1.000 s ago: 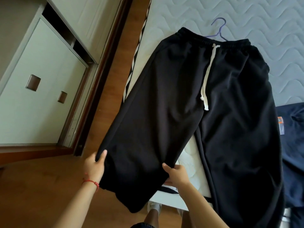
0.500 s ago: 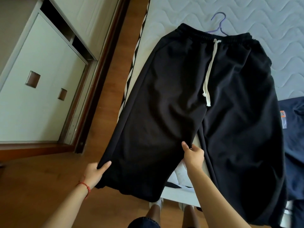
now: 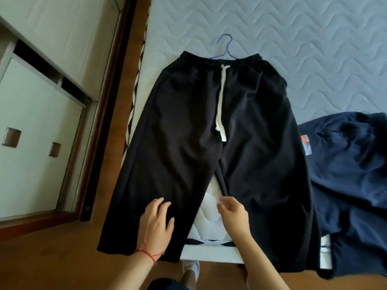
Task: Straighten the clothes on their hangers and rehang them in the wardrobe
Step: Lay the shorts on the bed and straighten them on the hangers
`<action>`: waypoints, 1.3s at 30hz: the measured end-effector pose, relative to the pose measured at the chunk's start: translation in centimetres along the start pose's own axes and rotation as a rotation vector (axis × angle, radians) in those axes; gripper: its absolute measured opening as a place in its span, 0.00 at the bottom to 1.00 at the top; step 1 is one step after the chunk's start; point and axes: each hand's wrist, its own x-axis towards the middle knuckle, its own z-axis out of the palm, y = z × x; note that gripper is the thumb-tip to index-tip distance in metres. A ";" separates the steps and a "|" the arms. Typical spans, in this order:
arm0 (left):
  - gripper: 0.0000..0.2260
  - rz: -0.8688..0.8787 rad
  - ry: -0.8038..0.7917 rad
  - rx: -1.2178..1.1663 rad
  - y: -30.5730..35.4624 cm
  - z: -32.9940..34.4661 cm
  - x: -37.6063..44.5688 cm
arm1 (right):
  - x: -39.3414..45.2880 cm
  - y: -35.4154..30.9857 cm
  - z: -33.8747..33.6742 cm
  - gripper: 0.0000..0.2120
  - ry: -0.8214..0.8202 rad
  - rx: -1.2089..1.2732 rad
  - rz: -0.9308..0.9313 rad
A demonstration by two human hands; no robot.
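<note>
Both our hands lie loose, holding nothing: left hand (image 3: 156, 223) flat on the black trousers (image 3: 209, 155), right hand (image 3: 232, 212) hovering. Trousers lie smoothed on the bed (image 3: 303, 49), hanger (image 3: 225, 47) at twelve o'clock; rehanging remains.

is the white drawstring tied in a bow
No, the white drawstring hangs loose and untied down the front of the black trousers.

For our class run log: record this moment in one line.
black drawstring trousers flat on white quilted mattress | purple hanger at waistband | left hand flat on leg | right hand empty
</note>
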 end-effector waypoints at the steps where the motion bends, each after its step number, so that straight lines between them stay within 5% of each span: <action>1: 0.19 0.054 -0.015 0.009 1.9 0.2 0.5 | 0.0 0.2 -1.5 0.11 0.009 0.007 -0.034; 6: 0.14 0.328 0.020 0.023 10.8 1.7 3.7 | 2.1 2.5 -11.0 0.08 0.196 0.217 -0.114; 11: 0.16 0.397 0.055 0.019 21.7 3.8 7.9 | 5.3 7.1 -23.9 0.07 0.468 0.369 -0.168; 17: 0.18 0.557 -0.002 0.035 37.1 6.6 14.3 | 7.9 14.6 -39.7 0.12 0.736 0.196 -0.153; 22: 0.22 0.511 -0.048 0.065 48.0 9.0 21.4 | 11.0 19.9 -49.1 0.17 0.858 -0.051 -0.070; 28: 0.21 0.453 -0.058 0.246 55.9 11.7 28.5 | 14.5 23.0 -53.1 0.20 0.751 -0.040 0.066; 33: 0.20 0.289 -0.248 0.329 57.4 13.1 31.9 | 16.8 23.2 -53.1 0.27 0.767 0.073 0.213; 39: 0.19 0.352 -0.215 0.378 58.0 13.7 31.7 | 18.7 23.3 -54.4 0.18 0.653 -0.001 0.295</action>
